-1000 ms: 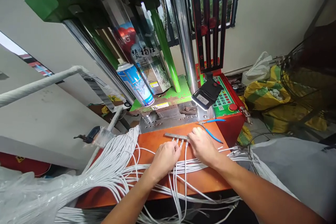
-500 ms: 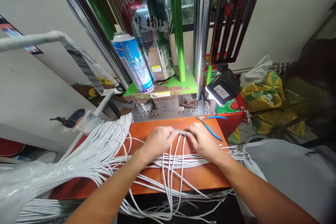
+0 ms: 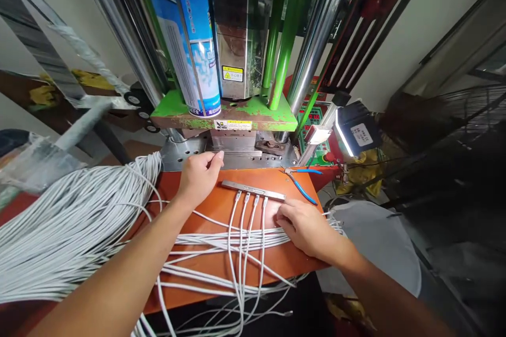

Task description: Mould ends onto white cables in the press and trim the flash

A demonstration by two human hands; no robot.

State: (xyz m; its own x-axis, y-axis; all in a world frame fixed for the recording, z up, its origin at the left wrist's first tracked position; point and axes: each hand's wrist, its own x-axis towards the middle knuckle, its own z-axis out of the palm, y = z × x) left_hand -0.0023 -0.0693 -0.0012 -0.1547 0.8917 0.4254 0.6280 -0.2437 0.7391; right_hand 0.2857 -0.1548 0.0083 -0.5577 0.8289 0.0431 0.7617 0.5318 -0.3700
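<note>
A narrow metal bar (image 3: 253, 190) lies on the orange tabletop (image 3: 276, 266), with several white cables (image 3: 232, 221) joined along its front edge. My left hand (image 3: 201, 176) is above the bar's left end, thumb and forefinger pressed together; whatever they hold, if anything, is too small to see. Just below the bar's right end is my right hand (image 3: 302, 222), its fingers curled near the tabletop and their tips partly hidden. Pliers with blue handles (image 3: 303, 189) rest to the right of the bar.
A large bundle of white cables (image 3: 79, 216) covers the left side. Behind the table stands a green press (image 3: 169, 108) carrying a blue spray can (image 3: 190, 47). A black lamp (image 3: 358, 131) is at the right. More cables cross the table in front.
Both hands have come off the metal bar and moved apart, leaving it on the tabletop. The view has shifted closer to the press.
</note>
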